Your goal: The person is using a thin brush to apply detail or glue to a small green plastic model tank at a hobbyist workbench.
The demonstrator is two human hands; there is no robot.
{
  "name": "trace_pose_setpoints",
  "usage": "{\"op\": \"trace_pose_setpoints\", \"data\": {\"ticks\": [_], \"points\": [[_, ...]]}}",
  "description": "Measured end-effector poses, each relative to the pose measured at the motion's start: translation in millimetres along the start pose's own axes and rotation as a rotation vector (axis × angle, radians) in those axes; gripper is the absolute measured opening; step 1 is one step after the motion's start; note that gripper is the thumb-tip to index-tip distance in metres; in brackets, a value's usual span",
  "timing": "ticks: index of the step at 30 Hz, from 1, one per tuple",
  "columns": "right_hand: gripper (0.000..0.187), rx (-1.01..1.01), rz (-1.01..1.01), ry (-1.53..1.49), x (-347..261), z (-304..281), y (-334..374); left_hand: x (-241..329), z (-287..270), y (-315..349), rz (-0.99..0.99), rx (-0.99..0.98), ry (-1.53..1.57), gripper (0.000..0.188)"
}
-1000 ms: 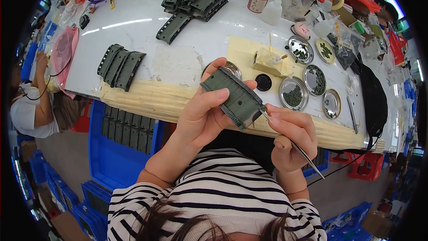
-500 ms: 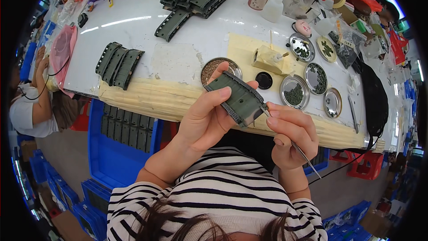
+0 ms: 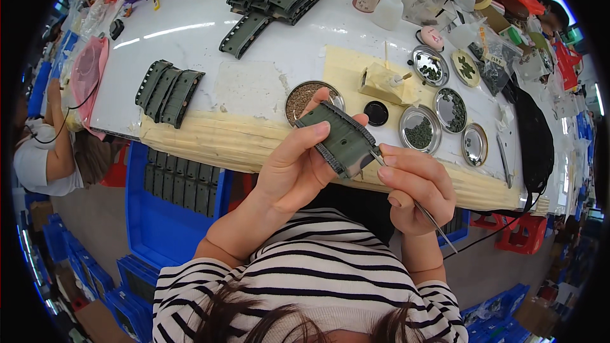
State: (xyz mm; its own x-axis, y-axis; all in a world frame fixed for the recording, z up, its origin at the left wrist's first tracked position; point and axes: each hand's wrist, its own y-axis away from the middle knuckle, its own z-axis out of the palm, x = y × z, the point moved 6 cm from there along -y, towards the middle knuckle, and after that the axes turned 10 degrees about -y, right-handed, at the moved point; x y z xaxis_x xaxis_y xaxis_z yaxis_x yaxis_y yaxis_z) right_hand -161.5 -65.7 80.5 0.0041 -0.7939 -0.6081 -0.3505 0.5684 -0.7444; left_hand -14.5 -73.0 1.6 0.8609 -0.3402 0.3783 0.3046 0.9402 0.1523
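Observation:
My left hand is closed around a curved dark-green model piece with toothed edges and small holes. The piece is tilted above the table's front edge. In my right hand is a pair of thin metal tweezers, gripped between thumb and fingers. Its tip meets the right end of the piece; whether something tiny sits in the tip is too small to tell. Behind my left fingers, partly hidden, stands a round tin of brown grains. More green pieces of the same sort lie at the left, and a stack at the back.
Right of my hands are metal dishes of green bits, a black round cap and a cream block with a stick. Another slim metal tool lies farther right. A blue bin with green pieces sits below the table.
Both hands, the green piece and the tweezers have shifted only very slightly. The tweezers' tip stays at the same end of the piece.

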Motion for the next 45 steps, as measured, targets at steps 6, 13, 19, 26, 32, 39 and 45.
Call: {"op": "trace_pose_setpoints", "data": {"ticks": [6, 13, 19, 26, 32, 39, 45], "points": [[0.027, 0.057, 0.059, -0.106, 3.2, -1.7, -1.3, 3.7, 3.5, -7.2, -0.030, -0.129, 0.068, 0.037], [0.025, 0.082, 0.095, -0.169, 0.5, -5.0, -11.5, -13.6, -0.8, -8.5, -0.212, -0.164, 0.416, 0.060], [0.022, 0.110, 0.053, -0.088, -2.3, -7.4, -23.2, -14.3, 16.7, -7.9, -0.204, -0.106, 0.310, 0.062], [0.023, 0.090, 0.028, -0.042, -2.4, -7.4, -27.5, -13.1, 20.6, -7.8, -0.212, -0.140, 0.325, 0.062], [0.022, 0.093, 0.023, -0.053, -1.0, -7.0, -27.9, -14.5, 19.3, -9.1, -0.220, -0.119, 0.364, 0.060], [0.023, 0.092, 0.023, -0.099, 0.3, -7.5, -26.5, -13.7, 20.0, -8.7, -0.224, -0.152, 0.349, 0.056], [0.026, 0.233, 0.101, -0.351, 12.0, -12.8, -13.1, -25.0, -1.8, 1.4, -0.156, -0.075, 0.398, 0.053]]}}
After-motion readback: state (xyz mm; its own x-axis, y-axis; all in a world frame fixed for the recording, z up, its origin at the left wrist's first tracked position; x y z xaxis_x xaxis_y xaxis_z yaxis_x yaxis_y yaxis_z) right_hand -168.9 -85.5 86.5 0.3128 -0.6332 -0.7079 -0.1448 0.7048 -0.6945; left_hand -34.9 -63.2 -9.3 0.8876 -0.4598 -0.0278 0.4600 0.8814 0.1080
